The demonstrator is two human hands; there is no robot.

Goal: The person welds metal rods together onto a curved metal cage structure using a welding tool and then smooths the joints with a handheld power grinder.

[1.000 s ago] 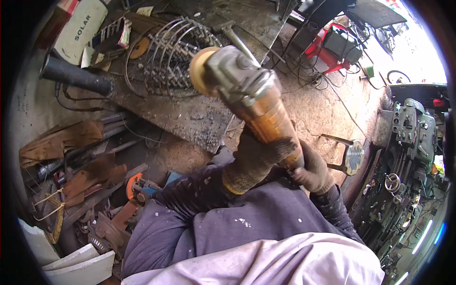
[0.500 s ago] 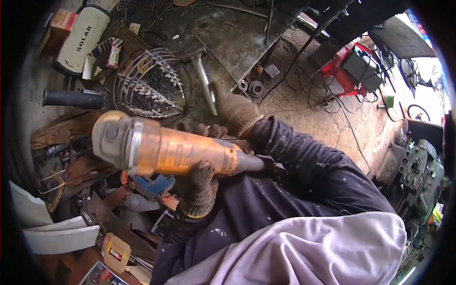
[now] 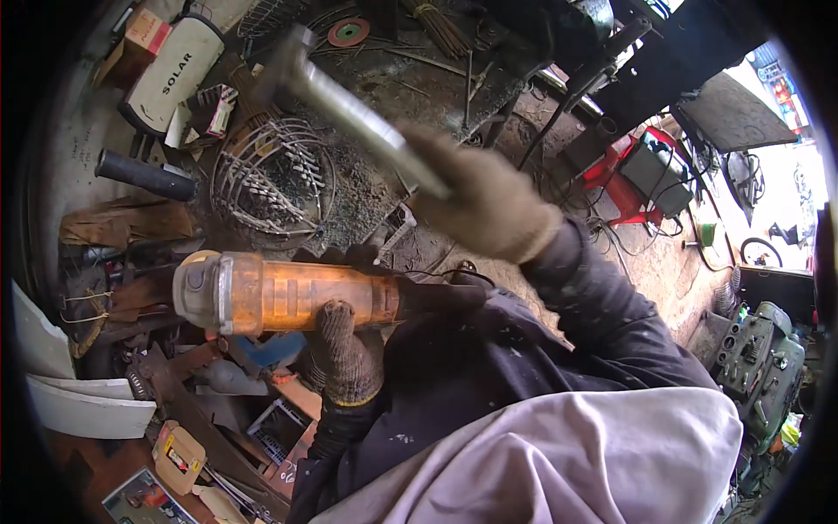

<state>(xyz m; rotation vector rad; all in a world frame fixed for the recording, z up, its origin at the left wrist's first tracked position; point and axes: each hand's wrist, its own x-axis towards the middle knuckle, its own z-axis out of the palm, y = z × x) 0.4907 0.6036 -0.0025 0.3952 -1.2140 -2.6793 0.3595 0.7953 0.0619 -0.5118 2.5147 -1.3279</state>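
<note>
two gloved hands, two tools

both hands are busy. the left hand (image 3: 347,349) has its fingers wrapped around the body of an orange angle grinder (image 3: 288,293), held level over the cluttered bench. the right hand (image 3: 484,201) grips a grey metal hammer (image 3: 349,105) by its handle, head raised up-left above a round wire guard (image 3: 272,179).

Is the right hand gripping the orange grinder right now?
No, the gloved right hand holds a metal hammer raised over the bench, while the gloved left hand grips the orange angle grinder.
</note>
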